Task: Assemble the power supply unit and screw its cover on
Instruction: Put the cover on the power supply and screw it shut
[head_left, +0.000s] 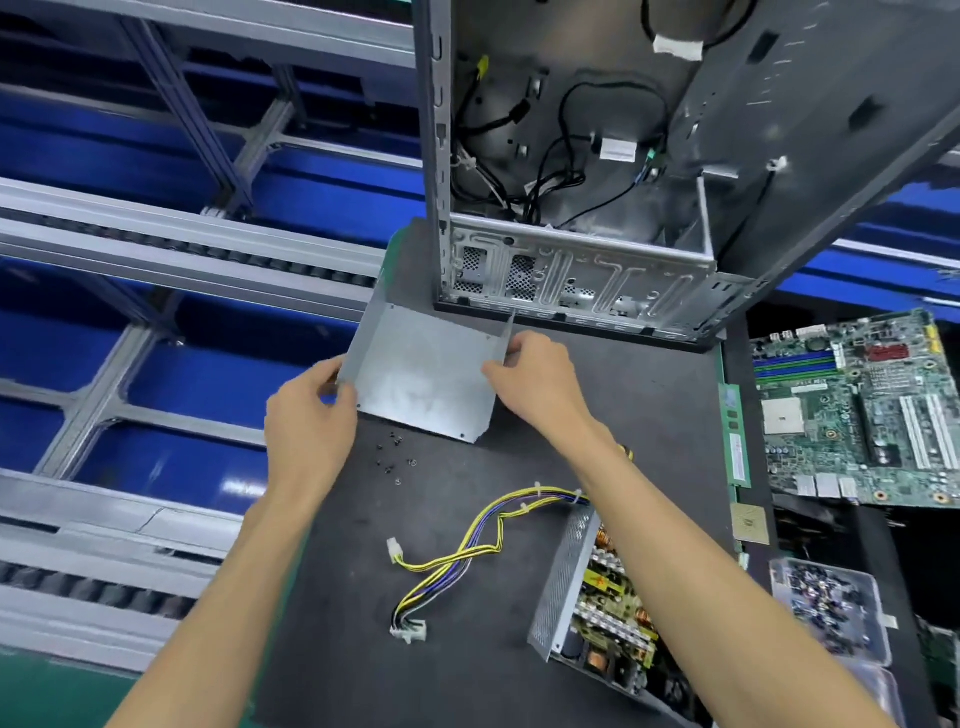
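Covering green bench (31, 691), dark mat (467, 571)

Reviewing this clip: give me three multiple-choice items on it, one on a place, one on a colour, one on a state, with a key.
1. Where do the loose screws lie?
A. on the mat just below the cover
B. inside the computer case
C. on the motherboard

2. The cable bundle from the open power supply is mainly
A. red and white
B. yellow, black and purple
C. green

3. The metal cover is
A. screwed on
B. held by the left hand and the right hand
C. lying untouched

Key: A, screws beside the cover's near edge; B, wire colours visible; B, fingers grip both sides.
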